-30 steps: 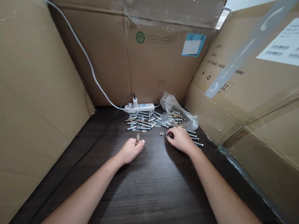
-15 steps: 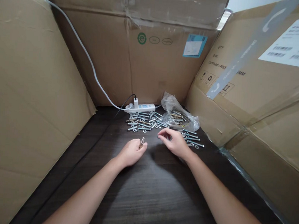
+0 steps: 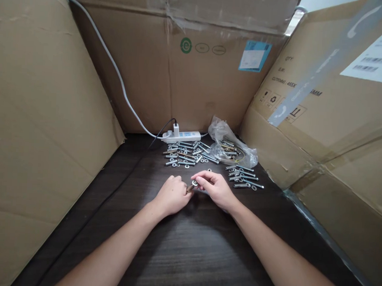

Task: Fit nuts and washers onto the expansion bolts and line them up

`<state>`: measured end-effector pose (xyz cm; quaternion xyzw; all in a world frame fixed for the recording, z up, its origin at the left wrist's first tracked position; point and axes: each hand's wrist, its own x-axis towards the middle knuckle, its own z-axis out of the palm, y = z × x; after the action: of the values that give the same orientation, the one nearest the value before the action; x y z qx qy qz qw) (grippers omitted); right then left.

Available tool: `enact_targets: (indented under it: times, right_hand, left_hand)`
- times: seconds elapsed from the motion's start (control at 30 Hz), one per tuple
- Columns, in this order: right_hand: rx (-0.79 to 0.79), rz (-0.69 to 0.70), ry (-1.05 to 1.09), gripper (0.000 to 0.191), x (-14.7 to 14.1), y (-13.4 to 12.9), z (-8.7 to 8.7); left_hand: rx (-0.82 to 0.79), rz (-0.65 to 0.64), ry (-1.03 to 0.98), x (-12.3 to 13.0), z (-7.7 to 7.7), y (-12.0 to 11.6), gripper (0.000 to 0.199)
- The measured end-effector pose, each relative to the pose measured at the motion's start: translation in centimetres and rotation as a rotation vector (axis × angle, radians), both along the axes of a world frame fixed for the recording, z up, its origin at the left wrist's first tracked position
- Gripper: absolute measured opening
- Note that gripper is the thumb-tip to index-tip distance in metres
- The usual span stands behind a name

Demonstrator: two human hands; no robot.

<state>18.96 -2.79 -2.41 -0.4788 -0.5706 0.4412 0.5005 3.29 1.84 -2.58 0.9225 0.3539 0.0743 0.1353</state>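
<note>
Pinching a bolt [image 3: 190,187] whose shaft points right, the left hand [image 3: 172,195] meets the right hand [image 3: 214,188], its fingers closed on a washer [image 3: 194,183] at the bolt's tip.

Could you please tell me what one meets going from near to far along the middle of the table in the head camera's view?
Bare dark table → left hand and right hand meeting on a small bolt → scattered bolts and washers → white power strip → cardboard box.

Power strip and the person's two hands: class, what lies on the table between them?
In the head view, loose bolts and washers lie scattered between the power strip and the hands.
</note>
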Motion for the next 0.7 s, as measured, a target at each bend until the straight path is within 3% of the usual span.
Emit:
enact_targets:
  times: [0.13,0.23,0.33,0.47,0.7]
  right_hand:
    - [0.091,-0.019,-0.191,0.026,1.2,0.2,0.0]
    - [0.188,-0.193,-0.468,0.024,3.6,1.0,-0.6]
    - [0.174,-0.322,-0.701,0.021,6.2,2.0,-1.5]
    - [0.144,-0.31,-0.911,0.019,7.5,2.6,-2.3]
    - [0.2,-0.279,-1.048,0.021,6.7,2.5,-2.4]
  left_hand:
    - [-0.002,0.038,-0.038,-0.1,-0.2,0.3,0.042]
    - [-0.005,0.121,-0.082,-0.2,-0.4,0.5,0.045]
    - [-0.043,0.163,-0.122,-0.3,-0.6,0.6,0.045]
    - [-0.05,0.163,-0.136,-0.4,-0.7,0.8,0.044]
    - [-0.042,0.146,-0.136,-0.5,-0.9,0.9,0.044]
